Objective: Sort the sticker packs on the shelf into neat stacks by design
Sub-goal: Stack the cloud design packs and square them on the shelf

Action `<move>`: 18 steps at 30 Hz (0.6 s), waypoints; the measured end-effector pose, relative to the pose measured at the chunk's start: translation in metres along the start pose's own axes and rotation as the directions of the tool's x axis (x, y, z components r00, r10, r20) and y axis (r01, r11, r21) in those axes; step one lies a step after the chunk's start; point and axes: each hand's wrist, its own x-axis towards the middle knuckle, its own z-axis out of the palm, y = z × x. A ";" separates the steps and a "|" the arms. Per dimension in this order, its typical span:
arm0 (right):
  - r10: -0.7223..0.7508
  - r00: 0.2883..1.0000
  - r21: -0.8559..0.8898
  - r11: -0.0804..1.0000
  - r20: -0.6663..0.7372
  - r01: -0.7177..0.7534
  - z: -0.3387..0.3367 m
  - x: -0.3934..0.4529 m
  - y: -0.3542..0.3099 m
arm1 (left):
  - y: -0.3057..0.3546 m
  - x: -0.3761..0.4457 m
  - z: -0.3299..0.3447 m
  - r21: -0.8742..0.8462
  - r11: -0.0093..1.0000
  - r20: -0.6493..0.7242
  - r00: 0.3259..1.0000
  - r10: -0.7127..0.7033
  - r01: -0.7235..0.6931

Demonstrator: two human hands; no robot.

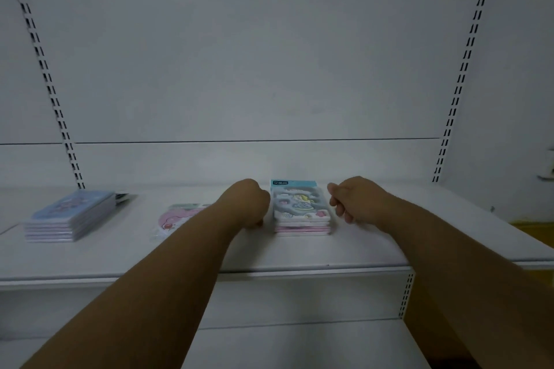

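Both hands, left (247,204) and right (356,201), curl loosely closed, empty, flanking the middle stack (302,213) of sticker packs.

Single head view, worn camera looking forward and slightly down at white shelf (299,255), close range; both forearms enter from bottom of frame, back panel (239,69) fills upper half.

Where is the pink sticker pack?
In the head view, the pink sticker pack lies flat on the shelf, left of centre, between the blue stack and the left hand, partly behind that forearm.
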 end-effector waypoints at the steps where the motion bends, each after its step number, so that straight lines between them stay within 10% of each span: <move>1: 0.054 0.998 -0.006 0.999 0.014 -0.054 0.002 0.006 -0.005 | 0.003 0.006 0.002 -0.036 0.999 0.024 1.000 -0.014 0.015; 18: 0.130 0.991 -0.205 0.970 -0.003 -0.128 0.018 0.022 -0.024 | 0.011 0.024 0.013 0.113 0.993 0.054 0.998 -0.036 0.030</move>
